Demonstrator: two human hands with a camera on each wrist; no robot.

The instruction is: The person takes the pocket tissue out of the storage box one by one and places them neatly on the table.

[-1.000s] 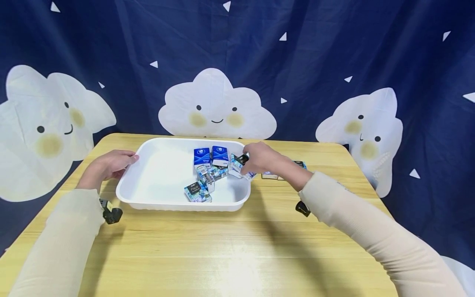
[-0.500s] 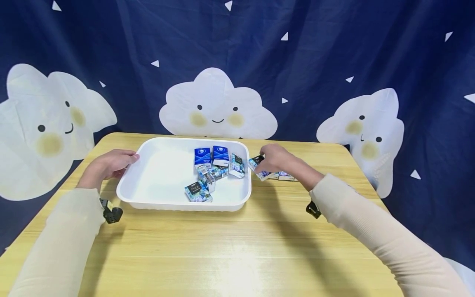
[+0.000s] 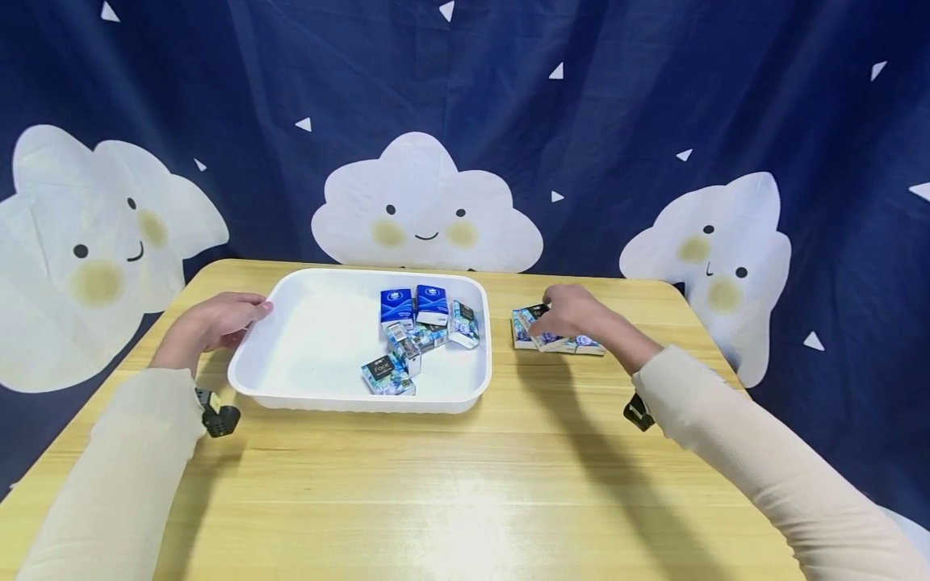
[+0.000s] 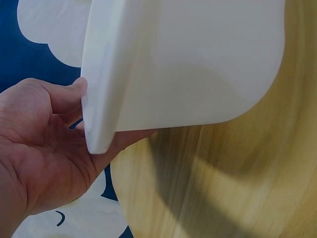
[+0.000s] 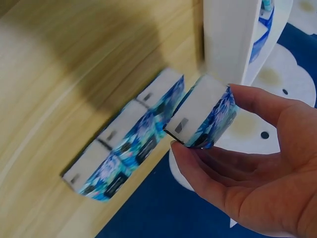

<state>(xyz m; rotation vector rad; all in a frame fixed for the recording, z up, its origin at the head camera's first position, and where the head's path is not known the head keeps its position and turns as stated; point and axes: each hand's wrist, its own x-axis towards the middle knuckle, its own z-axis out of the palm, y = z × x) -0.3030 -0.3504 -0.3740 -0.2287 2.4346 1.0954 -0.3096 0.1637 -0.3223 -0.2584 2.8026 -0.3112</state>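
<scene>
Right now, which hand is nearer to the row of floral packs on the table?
Right. The right hand is at the row of floral packs, pinching a matching pack; the left hand is across the white tray, holding its left end.

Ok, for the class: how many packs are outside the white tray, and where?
4: a held pack in the right hand, and a row on the table: the pack nearest the tray, the middle pack and the farthest pack. The hand might hide another.
</scene>
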